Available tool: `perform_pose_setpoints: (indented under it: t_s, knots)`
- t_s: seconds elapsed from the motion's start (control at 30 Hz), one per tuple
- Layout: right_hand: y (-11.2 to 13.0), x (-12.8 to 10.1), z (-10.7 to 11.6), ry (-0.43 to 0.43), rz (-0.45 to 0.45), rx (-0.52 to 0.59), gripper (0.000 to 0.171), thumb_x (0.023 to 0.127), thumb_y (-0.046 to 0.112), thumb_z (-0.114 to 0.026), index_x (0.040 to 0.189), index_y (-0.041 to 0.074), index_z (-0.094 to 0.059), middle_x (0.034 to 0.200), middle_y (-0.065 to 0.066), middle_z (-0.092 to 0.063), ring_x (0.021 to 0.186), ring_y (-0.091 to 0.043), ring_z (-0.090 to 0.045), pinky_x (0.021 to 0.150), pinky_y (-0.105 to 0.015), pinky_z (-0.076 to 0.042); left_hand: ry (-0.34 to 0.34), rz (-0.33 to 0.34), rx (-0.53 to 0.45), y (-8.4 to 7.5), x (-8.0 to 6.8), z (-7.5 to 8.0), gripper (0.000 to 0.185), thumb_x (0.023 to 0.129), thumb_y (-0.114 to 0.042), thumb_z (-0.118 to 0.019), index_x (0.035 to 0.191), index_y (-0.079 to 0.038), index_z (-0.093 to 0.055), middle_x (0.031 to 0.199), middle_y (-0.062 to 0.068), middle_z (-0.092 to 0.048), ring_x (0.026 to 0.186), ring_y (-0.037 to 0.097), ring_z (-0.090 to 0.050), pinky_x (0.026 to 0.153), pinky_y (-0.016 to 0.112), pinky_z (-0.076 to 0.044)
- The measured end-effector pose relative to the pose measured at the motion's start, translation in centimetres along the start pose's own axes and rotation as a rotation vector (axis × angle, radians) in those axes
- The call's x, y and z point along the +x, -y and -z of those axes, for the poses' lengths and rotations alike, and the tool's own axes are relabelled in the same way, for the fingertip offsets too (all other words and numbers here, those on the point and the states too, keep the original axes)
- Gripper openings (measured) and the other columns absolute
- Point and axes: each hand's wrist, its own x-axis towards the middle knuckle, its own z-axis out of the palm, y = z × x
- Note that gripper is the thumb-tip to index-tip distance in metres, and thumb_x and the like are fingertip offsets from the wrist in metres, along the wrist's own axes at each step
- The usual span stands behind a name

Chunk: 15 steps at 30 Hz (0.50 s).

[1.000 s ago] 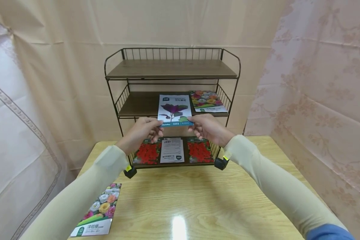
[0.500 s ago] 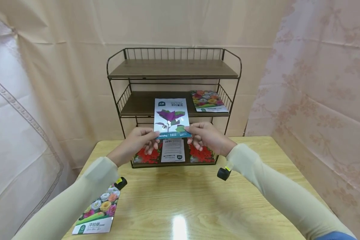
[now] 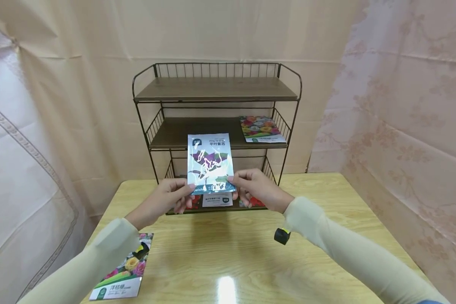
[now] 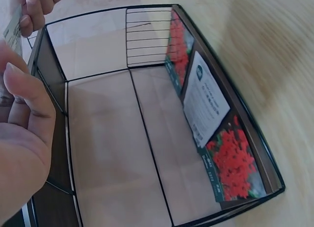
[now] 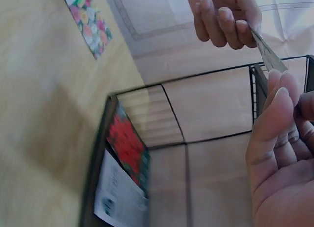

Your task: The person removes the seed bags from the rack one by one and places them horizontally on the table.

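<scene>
Spanning left hand (image 3: pixel 167 197) to right hand (image 3: pixel 259 190), pinched packet (image 3: pixel 209 158)

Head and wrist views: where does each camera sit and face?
Head: on the head, facing forward and down at the rack; sleeves show, left hand and right hand pinching a plant packet.
Left wrist: on that wrist, facing the bottom shelf; left hand large, right hand in the corner.
Right wrist: on that wrist, facing the table and rack; right hand large, left hand above.
Both wrist views share the white packet on the bottom shelf.
</scene>
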Motion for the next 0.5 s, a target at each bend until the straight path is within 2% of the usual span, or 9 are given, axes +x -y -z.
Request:
perform_pose_setpoints:
  t_s: [0.23, 0.37, 0.5]
  knots:
    - [-1.4, -0.1, -0.5, 0.031, 0.002, 0.014, 0.043, 0.105, 0.04, -0.06, 0.099, -0.003, -0.061, 0.086, -0.017, -0.069, 0.05, -0.015, -0.052, 0.055, -0.028, -0.048, 0.013, -0.022, 0.052, 0.5, -1.2, 0.0, 0.043, 0.107, -0.043, -0.056, 0.09, -0.004, -0.063, 0.085, 0.017, -0.068, 0.062, 0.023, -0.06, 0.064, 0.033, -0.055]
    - [-2.1, -0.3, -0.9, 0.041, -0.005, -0.002, 0.045, 0.104, 0.043, -0.061, 0.097, -0.002, -0.062, 0.086, -0.017, -0.07, 0.051, -0.016, -0.052, 0.058, -0.03, -0.049, 0.032, -0.032, 0.059, 1.1, -1.9, -0.2, 0.04, 0.107, -0.04, -0.055, 0.09, -0.004, -0.063, 0.085, 0.017, -0.068, 0.062, 0.024, -0.061, 0.066, 0.034, -0.056]
    - [-2.9, -0.5, -1.4, 0.062, 0.013, -0.031, 0.046, 0.104, 0.044, -0.06, 0.09, 0.001, -0.061, 0.084, -0.017, -0.07, 0.05, -0.017, -0.053, 0.061, -0.032, -0.051, 0.063, -0.057, 0.056, 2.1, -2.7, -0.3, 0.036, 0.109, -0.034, -0.054, 0.091, -0.004, -0.064, 0.083, 0.018, -0.067, 0.059, 0.023, -0.06, 0.062, 0.033, -0.055]
